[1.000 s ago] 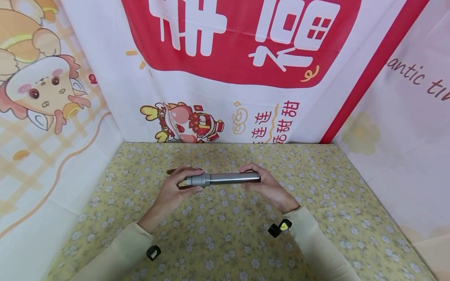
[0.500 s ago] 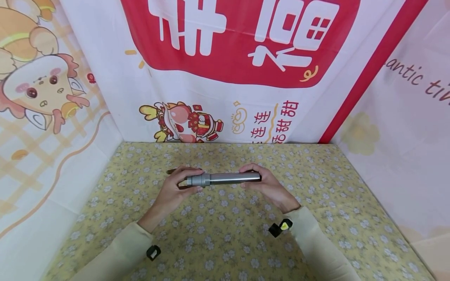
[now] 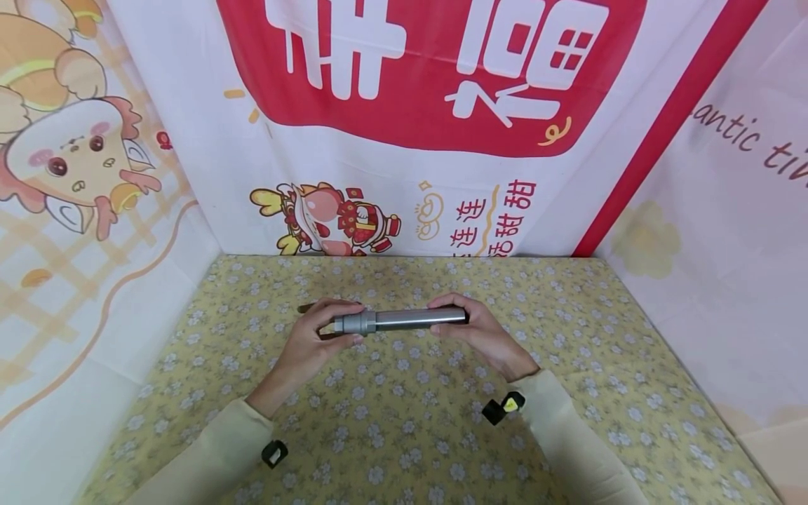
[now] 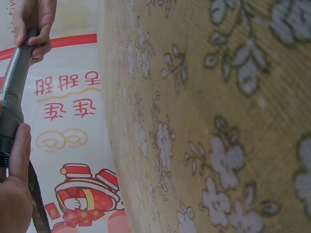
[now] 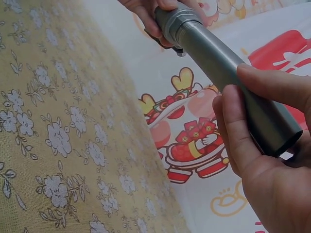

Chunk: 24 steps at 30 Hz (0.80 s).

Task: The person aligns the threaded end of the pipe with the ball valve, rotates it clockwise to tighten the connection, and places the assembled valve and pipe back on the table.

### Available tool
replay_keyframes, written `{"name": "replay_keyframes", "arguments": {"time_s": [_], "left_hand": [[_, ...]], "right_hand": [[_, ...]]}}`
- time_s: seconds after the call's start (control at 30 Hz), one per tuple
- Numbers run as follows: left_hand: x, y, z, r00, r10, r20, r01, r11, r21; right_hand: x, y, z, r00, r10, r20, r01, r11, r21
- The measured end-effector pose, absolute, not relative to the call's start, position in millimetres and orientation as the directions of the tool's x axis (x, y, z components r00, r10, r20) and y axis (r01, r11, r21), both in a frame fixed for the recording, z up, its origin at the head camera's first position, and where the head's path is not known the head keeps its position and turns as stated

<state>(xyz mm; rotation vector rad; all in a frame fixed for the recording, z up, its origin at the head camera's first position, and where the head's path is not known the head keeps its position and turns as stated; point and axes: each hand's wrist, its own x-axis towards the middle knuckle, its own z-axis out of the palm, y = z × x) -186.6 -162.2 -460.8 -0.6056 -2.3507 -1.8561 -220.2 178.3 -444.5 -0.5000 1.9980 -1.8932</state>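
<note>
A smooth grey metal pipe is held nearly level above the cloth, joined to a lighter grey threaded fitting at its left end. My left hand grips that fitting between thumb and fingers. At the other end, my right hand has its fingers and thumb round the pipe. The right wrist view shows the pipe's open end by the right palm. Behind the left hand a slender dark object shows in part; whether it is touched cannot be told.
A yellow flowered cloth covers the table. Printed fabric hangs upright behind it, and further printed sheets stand at the left and right. Black straps with small devices sit on both wrists.
Both hands and the pipe stay almost where they were, with only a tiny shift. The grip of each hand looks the same.
</note>
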Motion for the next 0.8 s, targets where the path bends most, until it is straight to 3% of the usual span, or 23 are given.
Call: {"name": "replay_keyframes", "arguments": {"time_s": [0.8], "left_hand": [[-185.9,-162.6,-459.9,-0.919,0.245,0.308,0.357,0.189,0.915]], "right_hand": [[-221.5,177.8,-446.2,-0.898,-0.437,-0.045,-0.004,0.109,-0.994]]}}
